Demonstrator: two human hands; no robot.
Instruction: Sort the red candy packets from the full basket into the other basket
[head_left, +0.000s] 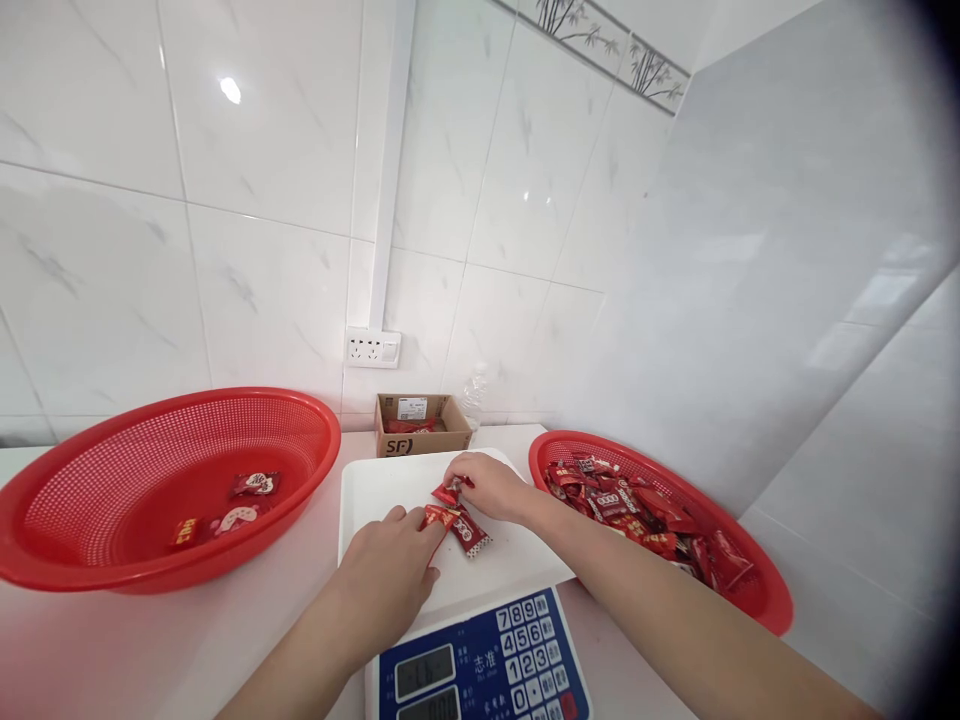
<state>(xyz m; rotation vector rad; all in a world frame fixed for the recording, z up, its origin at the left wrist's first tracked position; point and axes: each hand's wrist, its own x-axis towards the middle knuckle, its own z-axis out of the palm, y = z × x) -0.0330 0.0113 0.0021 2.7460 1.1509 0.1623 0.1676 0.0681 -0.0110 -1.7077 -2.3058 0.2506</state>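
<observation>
Both hands are over the white weighing pan (pixel 375 480) of a digital scale. My left hand (pixel 390 570) comes in from the lower left, fingers curled around a small red wrapped snack packet (pixel 441 516). My right hand (pixel 487 484) reaches across from the right, its thumb and fingertips closed on another red packet (pixel 445 494). Between the hands a dark red packet (pixel 472 533) with white print lies on the pan. Part of each gripped packet is hidden by the fingers.
A red mesh basket (pixel 300 420) with a few packets stands on the left. Another red basket (pixel 776 605), full of packets, stands on the right. Behind the pan are a cardboard box (pixel 424 442) and a clear bottle (pixel 474 390). The blue keypad panel (pixel 487 660) faces me.
</observation>
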